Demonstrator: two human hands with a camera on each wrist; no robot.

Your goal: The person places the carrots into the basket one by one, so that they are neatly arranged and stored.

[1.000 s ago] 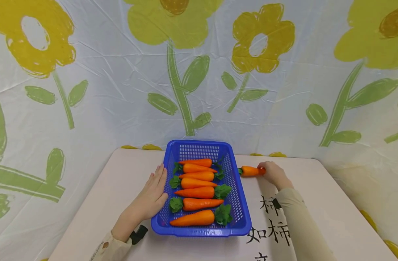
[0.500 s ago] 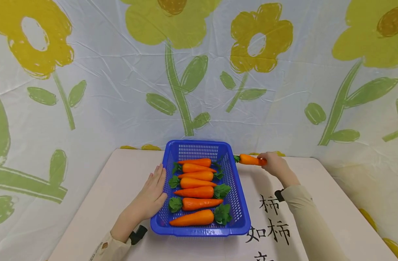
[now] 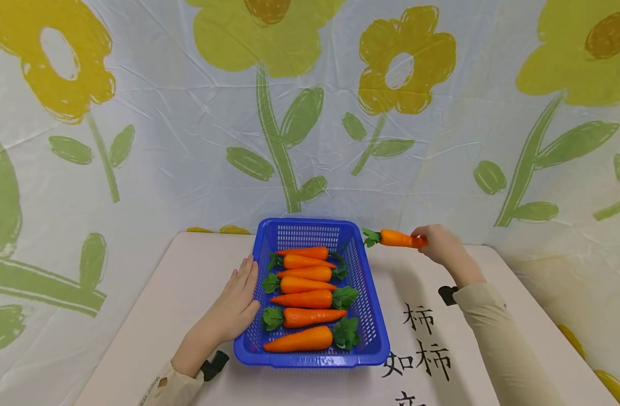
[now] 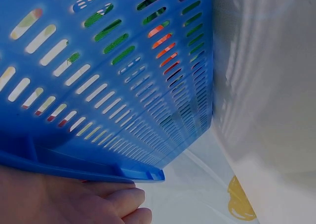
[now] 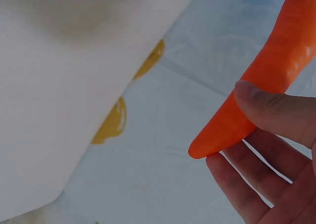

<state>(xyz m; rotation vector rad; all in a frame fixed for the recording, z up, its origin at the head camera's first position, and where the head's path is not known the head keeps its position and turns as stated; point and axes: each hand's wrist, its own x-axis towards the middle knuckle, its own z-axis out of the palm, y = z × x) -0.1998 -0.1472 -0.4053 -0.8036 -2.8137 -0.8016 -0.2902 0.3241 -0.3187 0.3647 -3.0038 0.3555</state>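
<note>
My right hand (image 3: 440,246) pinches an orange carrot (image 3: 398,238) near its tapered tip, thumb on one side and fingers on the other, as the right wrist view shows. The carrot hangs above the table beside the basket's far right corner, its green leafy end pointing left. Against the left rim of a blue plastic basket (image 3: 310,361) rests my left hand (image 3: 233,307), its fingers extended along the edge. Several carrots (image 3: 302,339) lie crosswise in a column inside, their leafy ends at differing sides. In the left wrist view the slotted basket wall (image 4: 113,85) rises over the left fingers.
The pale table (image 3: 208,265) carries black written characters (image 3: 421,361) right of the basket. Behind its far edge hangs a white cloth (image 3: 177,141) printed with yellow flowers. A dark strap with a small device (image 3: 448,295) sits at the right wrist.
The right hand has raised the carrot off the table, moving away and slightly right. The left hand and the basket have stayed in place.
</note>
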